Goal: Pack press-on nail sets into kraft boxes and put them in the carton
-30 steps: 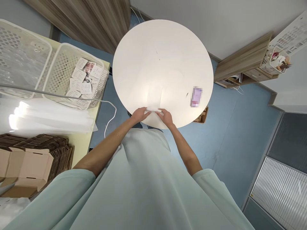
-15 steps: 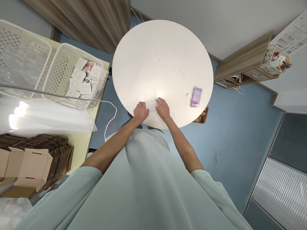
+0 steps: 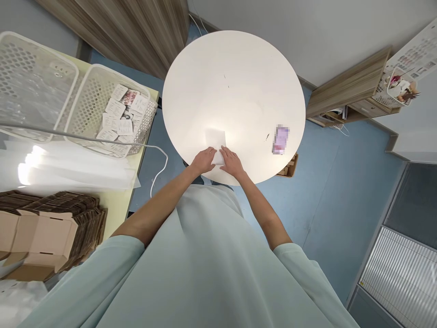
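Observation:
A thin white sheet [image 3: 215, 137], paper or foam, lies folded on a round white table [image 3: 235, 59] near its front edge. My left hand [image 3: 204, 160] is on the sheet's left side, fingers bent, fingertips holding it. Across from it, my right hand [image 3: 232, 162] grips the right side with fingers and thumb. The two hands are a small gap apart, with white sheet showing between them. How many layers are folded together, and whether anything lies inside, I cannot tell.
A blurred purple item [image 3: 281, 140] lies on the table's right. On the left side table [image 3: 119, 200] are a basket of printed cards [image 3: 87, 82], a basket of clear plastic [image 3: 37, 50], white sheeting [image 3: 82, 166] and flat cardboard boxes [image 3: 51, 237]. A white cable [image 3: 160, 168] hangs off it.
Both hands have slid slightly toward the table's front edge, fingers now laid further over the sheet. More of the sheet shows beyond my fingertips.

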A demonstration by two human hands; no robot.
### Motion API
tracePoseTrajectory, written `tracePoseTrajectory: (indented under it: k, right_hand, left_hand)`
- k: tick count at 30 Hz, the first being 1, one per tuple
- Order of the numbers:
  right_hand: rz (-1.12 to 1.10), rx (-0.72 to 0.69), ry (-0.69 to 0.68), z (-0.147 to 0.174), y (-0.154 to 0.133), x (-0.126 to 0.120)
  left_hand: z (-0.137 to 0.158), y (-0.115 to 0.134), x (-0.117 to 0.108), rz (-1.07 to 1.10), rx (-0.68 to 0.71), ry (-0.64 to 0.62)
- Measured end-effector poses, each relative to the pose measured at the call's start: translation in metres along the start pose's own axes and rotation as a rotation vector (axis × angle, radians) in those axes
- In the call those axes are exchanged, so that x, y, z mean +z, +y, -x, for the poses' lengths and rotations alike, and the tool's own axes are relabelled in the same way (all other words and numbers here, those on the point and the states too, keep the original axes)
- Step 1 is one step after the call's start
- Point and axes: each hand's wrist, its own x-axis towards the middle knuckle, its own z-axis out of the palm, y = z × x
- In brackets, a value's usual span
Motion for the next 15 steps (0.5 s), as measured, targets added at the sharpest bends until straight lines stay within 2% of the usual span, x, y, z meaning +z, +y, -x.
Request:
tracePoseTrajectory:
  k: [9, 15]
  right_hand:
    - [-0.054, 0.007, 0.044, 0.026, -0.002, 0.010]
    - [-0.166, 0.054, 0.048, 0.024, 0.003, 0.001]
  left_hand:
    - [0.017, -0.003, 0.008, 0.024, 0.002, -0.002]
    - [0.025, -0.016, 0.009, 0.078, -0.035, 0.008]
